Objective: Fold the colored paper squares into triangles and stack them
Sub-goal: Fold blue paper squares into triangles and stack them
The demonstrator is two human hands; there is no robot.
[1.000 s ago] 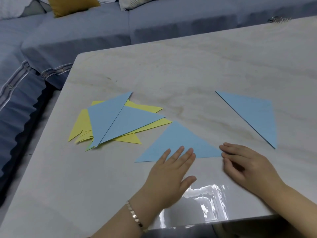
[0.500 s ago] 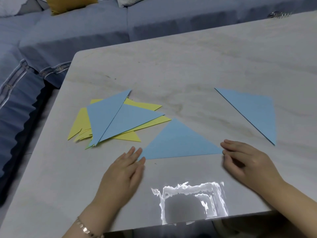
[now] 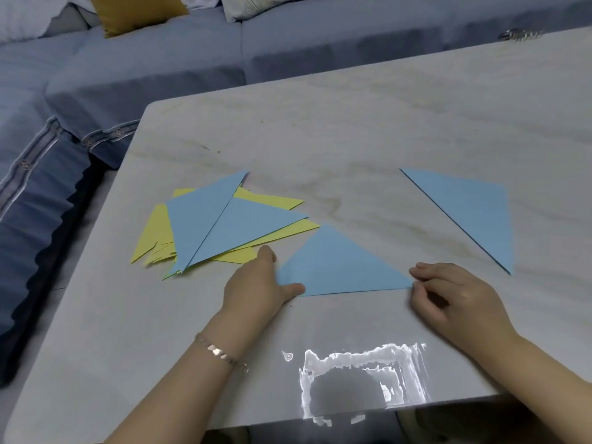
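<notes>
pinching the blue triangle (image 3: pixel 339 267) at both ends: 9 o'clock corner in the left grip (image 3: pixel 256 283), 3 o'clock corner in the right grip (image 3: pixel 455 299). lying flat on the bench (image 3: pixel 352 129), just beside the pile (image 3: pixel 205 219).

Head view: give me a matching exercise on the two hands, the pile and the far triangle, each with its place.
1 left hand
2 right hand
3 pile
4 far triangle

A fingertips at the right corner of the near triangle
B left of the near triangle, yellow and blue
C alone at the right, untouched
D thumb on the near triangle's left corner

Pairs: 1-D, 2-A, 3-B, 4-C
</notes>
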